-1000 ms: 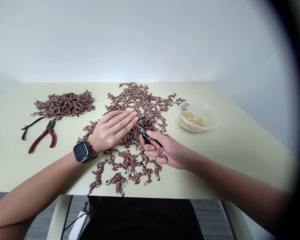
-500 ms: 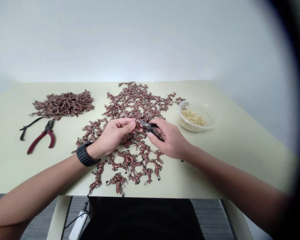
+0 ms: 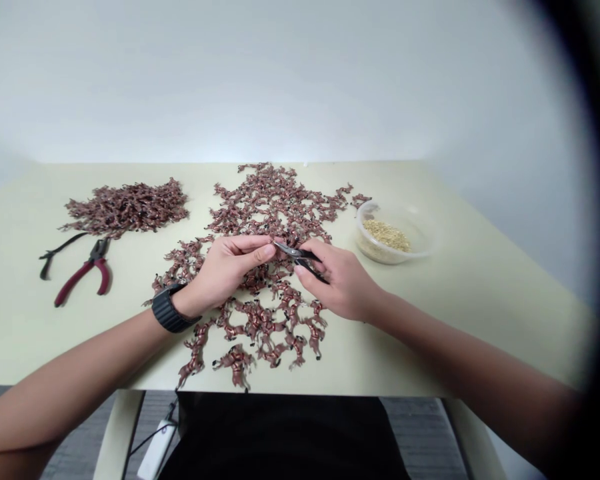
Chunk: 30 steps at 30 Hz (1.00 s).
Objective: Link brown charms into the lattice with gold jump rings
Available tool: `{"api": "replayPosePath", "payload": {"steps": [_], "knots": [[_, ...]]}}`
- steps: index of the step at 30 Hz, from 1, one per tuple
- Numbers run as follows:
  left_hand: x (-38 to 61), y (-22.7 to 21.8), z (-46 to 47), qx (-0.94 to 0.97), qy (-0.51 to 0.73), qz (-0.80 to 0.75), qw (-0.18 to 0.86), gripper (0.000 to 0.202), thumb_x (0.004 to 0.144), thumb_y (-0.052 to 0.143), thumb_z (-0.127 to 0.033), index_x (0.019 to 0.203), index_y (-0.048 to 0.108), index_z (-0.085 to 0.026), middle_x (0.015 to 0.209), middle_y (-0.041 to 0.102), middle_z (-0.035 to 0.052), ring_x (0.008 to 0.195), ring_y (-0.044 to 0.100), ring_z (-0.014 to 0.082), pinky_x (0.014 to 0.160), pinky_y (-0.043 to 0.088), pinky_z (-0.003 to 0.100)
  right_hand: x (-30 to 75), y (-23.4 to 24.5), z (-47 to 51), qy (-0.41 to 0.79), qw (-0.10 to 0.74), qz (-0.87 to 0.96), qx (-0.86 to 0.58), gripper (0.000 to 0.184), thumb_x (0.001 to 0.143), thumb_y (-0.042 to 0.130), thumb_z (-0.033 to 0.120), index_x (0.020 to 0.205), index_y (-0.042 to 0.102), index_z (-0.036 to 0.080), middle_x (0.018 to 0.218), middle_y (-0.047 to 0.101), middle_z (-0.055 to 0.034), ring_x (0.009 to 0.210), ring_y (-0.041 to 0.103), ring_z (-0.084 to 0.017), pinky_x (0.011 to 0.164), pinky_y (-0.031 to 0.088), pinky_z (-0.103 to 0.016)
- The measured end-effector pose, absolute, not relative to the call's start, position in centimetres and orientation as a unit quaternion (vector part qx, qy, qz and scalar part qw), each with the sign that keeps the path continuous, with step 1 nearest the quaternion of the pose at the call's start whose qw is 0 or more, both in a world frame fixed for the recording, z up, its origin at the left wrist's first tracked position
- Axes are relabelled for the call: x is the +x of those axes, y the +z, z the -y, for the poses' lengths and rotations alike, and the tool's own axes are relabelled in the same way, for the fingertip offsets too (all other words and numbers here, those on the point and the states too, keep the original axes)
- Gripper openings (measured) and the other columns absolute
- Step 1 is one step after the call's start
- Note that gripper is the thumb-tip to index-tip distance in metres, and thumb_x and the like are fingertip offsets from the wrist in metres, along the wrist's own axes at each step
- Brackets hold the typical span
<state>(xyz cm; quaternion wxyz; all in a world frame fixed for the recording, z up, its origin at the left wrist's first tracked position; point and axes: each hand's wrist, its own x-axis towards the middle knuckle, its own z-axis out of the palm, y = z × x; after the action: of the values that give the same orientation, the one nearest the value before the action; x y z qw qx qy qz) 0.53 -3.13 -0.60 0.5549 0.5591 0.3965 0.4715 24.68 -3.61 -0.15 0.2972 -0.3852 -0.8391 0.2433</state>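
Observation:
My right hand (image 3: 341, 277) is wrapped round a pair of black-handled pliers (image 3: 294, 252), whose metal jaws point left to my left fingertips. Thumb and forefinger of my left hand (image 3: 230, 267) are pinched together at those jaw tips. What they pinch is mostly hidden and too small to name. Below and around both hands spreads a wide pile of small brown horse-like figurines (image 3: 265, 327) with dark feet.
A second, denser heap of brown figurines (image 3: 127, 207) lies at the left. In front of it are red-handled pliers (image 3: 83, 273) and a black strap-like piece (image 3: 55, 255). A clear plastic bowl (image 3: 423, 250) at the right holds small gold-coloured pieces (image 3: 387, 235).
Both hands stay almost in place, the plier tips still at my left fingertips. My right hand has shifted very slightly; the things on the table have not moved.

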Motion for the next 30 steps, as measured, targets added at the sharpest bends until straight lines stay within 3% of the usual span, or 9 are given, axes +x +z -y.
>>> {"api": "replayPosePath", "payload": {"steps": [9,13,16,20,23,26,28,30], "knots": [[0.5,-0.4,3.4,0.645,0.477,-0.416,0.428,0.030,0.084,0.082,-0.032,0.114,0.080,-0.026,0.115,0.078,0.0061,0.108,0.075,0.0268,0.100,0.061,0.042,24.5,0.3,4.0,0.322,0.275,0.811,-0.404,0.022,0.101,0.053,0.042,0.092,0.052,0.022,0.071,0.046,0.0041,0.061,0.041,-0.012,0.059,0.031,-0.029],[-0.1,-0.9,2.6,0.757,0.521,-0.320,0.230,0.035,0.084,0.082,-0.018,0.114,0.079,-0.034,0.118,0.077,0.0014,0.108,0.076,0.0237,0.099,0.062,0.042,24.5,1.0,4.1,0.508,0.233,0.722,-0.408,0.031,0.101,0.049,0.051,0.090,0.053,0.022,0.073,0.040,0.0036,0.062,0.036,-0.012,0.053,0.028,-0.026],[-0.9,-0.7,1.9,0.830,0.493,-0.246,0.090,0.047,0.085,0.078,-0.010,0.125,0.074,-0.035,0.123,0.075,0.0012,0.114,0.074,0.0229,0.101,0.061,0.043,24.7,1.6,3.9,0.702,0.164,0.581,-0.379,0.033,0.100,0.049,0.055,0.093,0.053,0.023,0.073,0.030,0.0051,0.056,0.020,-0.010,0.045,0.015,-0.023],[-1.1,0.0,2.0,0.848,0.476,-0.229,0.035,0.046,0.086,0.077,-0.009,0.125,0.074,-0.033,0.124,0.075,0.0013,0.115,0.073,0.0225,0.101,0.060,0.042,24.8,1.8,3.5,0.789,0.119,0.500,-0.338,0.034,0.099,0.047,0.055,0.094,0.054,0.022,0.073,0.027,0.0056,0.056,0.012,-0.010,0.043,0.008,-0.022],[-0.3,0.1,2.9,0.781,0.515,-0.321,0.148,0.032,0.085,0.080,-0.019,0.115,0.079,-0.029,0.117,0.078,0.0037,0.108,0.075,0.0235,0.097,0.061,0.040,24.9,1.3,3.5,0.664,0.191,0.615,-0.380,0.032,0.100,0.048,0.055,0.096,0.054,0.023,0.072,0.034,0.0049,0.055,0.022,-0.010,0.044,0.018,-0.023],[0.5,-0.1,3.6,0.667,0.527,-0.385,0.361,0.024,0.086,0.080,-0.030,0.110,0.082,-0.025,0.111,0.080,0.0072,0.100,0.077,0.0240,0.091,0.062,0.038,25.0,0.8,3.5,0.395,0.291,0.766,-0.415,0.024,0.100,0.052,0.047,0.101,0.055,0.022,0.073,0.046,0.0032,0.059,0.038,-0.012,0.054,0.031,-0.027],[0.9,-0.1,3.7,0.613,0.513,-0.376,0.468,0.021,0.088,0.078,-0.032,0.107,0.082,-0.024,0.106,0.081,0.0074,0.097,0.076,0.0228,0.091,0.061,0.037,25.1,0.6,3.4,0.258,0.315,0.820,-0.401,0.021,0.098,0.056,0.041,0.105,0.055,0.021,0.077,0.053,0.0010,0.064,0.044,-0.013,0.060,0.034,-0.030],[1.0,-0.2,3.7,0.585,0.500,-0.363,0.526,0.019,0.090,0.077,-0.033,0.105,0.083,-0.024,0.102,0.081,0.0070,0.093,0.075,0.0210,0.090,0.059,0.036,25.3,0.4,3.2,0.192,0.314,0.848,-0.380,0.023,0.096,0.059,0.038,0.110,0.056,0.021,0.086,0.059,-0.0022,0.069,0.049,-0.015,0.064,0.037,-0.031]]}}
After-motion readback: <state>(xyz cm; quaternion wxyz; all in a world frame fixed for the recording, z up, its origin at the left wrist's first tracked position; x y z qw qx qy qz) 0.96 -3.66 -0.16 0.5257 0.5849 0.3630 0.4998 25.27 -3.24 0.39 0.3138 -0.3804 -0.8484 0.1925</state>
